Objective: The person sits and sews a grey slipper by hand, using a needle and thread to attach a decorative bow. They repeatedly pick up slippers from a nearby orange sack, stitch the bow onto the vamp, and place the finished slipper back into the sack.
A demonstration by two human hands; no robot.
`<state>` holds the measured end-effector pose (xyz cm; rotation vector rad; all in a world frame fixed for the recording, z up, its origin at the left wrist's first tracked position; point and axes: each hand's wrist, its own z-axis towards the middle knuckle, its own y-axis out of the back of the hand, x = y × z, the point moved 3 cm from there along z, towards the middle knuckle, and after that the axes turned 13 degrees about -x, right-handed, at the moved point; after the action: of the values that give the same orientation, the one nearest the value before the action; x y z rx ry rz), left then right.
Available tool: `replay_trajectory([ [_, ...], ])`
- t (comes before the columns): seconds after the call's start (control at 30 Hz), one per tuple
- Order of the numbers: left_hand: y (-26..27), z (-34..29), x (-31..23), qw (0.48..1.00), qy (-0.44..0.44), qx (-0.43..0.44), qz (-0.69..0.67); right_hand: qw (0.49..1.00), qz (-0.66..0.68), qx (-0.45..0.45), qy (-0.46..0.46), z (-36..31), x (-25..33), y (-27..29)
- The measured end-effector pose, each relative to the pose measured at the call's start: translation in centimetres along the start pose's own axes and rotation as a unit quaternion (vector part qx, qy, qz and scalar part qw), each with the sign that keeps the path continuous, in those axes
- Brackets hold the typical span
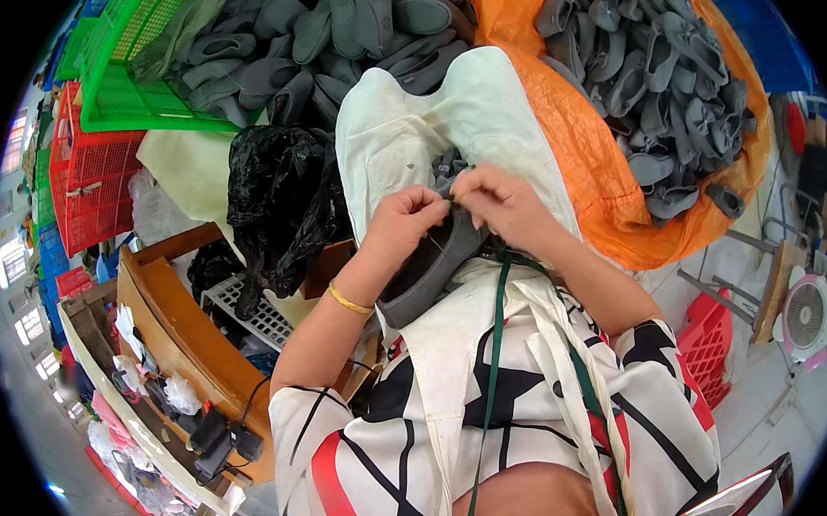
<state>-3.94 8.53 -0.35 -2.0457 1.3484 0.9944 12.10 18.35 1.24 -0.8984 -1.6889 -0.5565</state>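
Note:
A dark grey shoe lies in my lap on a white apron, its heel end toward me and its toe end away, partly under my hands. My left hand is closed in a pinch over its opening, thumb and forefinger together. Opposite it, almost touching, my right hand pinches too, its fingertips at the shoe's upper. Something thin seems to run between the fingertips, too small to name. Just beyond the hands, a grey piece, perhaps a shoe trim, shows in part.
Ahead on the left, a green crate holds many grey shoes. An orange sack at the right is full of more. A black plastic bag and wooden furniture stand left; a fan stands far right.

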Motion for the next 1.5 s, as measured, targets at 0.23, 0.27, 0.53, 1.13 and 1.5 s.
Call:
replay_trajectory([
  [0.23, 0.4, -0.5, 0.3, 0.97, 0.123, 0.042, -0.205, 0.984, -0.054, -0.152, -0.077, -0.7, -3.9, 8.8],
  [0.27, 0.5, -0.4, 0.3, 0.971, 0.116, 0.051, -0.204, 0.978, -0.092, -0.177, -0.061, -0.9, -4.2, 9.8],
  [0.53, 0.0, 0.4, -0.9, 0.969, -0.188, -0.038, 0.154, 0.977, -0.073, -0.188, -0.066, -1.7, -4.4, 10.3],
  [1.13, -1.8, 1.5, -2.8, 0.898, -0.292, -0.062, 0.323, 0.885, 0.317, 0.231, 0.25, -9.0, 12.1, 8.9],
  [1.5, -3.7, -1.0, -4.6, 0.929, -0.185, 0.004, 0.32, 0.832, 0.247, 0.491, 0.073, -8.7, 11.5, 3.9],
])
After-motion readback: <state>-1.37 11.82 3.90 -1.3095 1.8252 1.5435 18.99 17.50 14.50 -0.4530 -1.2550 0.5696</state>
